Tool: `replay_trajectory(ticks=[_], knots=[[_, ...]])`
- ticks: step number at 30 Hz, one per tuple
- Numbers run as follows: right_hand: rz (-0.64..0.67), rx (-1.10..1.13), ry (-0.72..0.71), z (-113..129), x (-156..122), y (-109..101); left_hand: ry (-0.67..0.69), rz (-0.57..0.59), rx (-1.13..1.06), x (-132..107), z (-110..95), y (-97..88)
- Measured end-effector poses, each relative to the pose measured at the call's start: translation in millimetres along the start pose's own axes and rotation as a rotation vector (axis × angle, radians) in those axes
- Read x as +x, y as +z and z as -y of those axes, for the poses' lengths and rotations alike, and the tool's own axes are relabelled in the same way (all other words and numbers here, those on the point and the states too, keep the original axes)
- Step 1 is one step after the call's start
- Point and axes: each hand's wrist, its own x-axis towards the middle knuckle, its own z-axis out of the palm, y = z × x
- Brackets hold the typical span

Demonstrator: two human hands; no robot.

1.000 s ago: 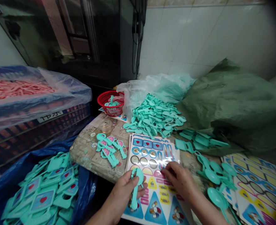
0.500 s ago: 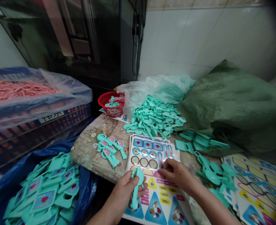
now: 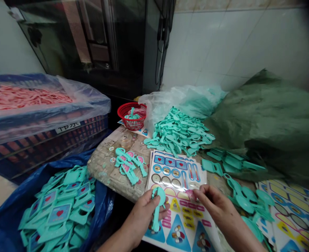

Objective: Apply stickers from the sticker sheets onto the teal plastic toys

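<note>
The table [image 3: 102,168] bears the sheet [image 3: 177,210], its length running away from the person. The right hand [image 3: 216,201] is above the sheet's right side, thumb and forefinger pinched together on the sticker's edge. The left hand [image 3: 141,211] is at the sheet's left edge, thumb over the piece [image 3: 157,211], other fingers curled beneath. The piece's long axis runs fore and aft: round head away from the person, handle toward them. The pink sticker [image 3: 190,193] lies right of that head, apart from it, nearer the right hand. Whether it is fully off the sheet cannot be told.
</note>
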Motion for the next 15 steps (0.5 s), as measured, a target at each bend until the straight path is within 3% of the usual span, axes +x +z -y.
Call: replay_trajectory(ticks=[5,8,15], knots=[[0.122,0.332,0.070,29.3,-21.1,32.7,0.091,0.101,-0.024,-17.9,-9.8,15.8],[0.123,0.470,0.077,40.7,-28.7,50.3,0.171,0.082,0.033,-26.2,-16.5,23.7],[0.105,0.524,0.080,38.9,-26.9,59.8,0.183,0.052,0.012,-33.6,-21.5,32.0]])
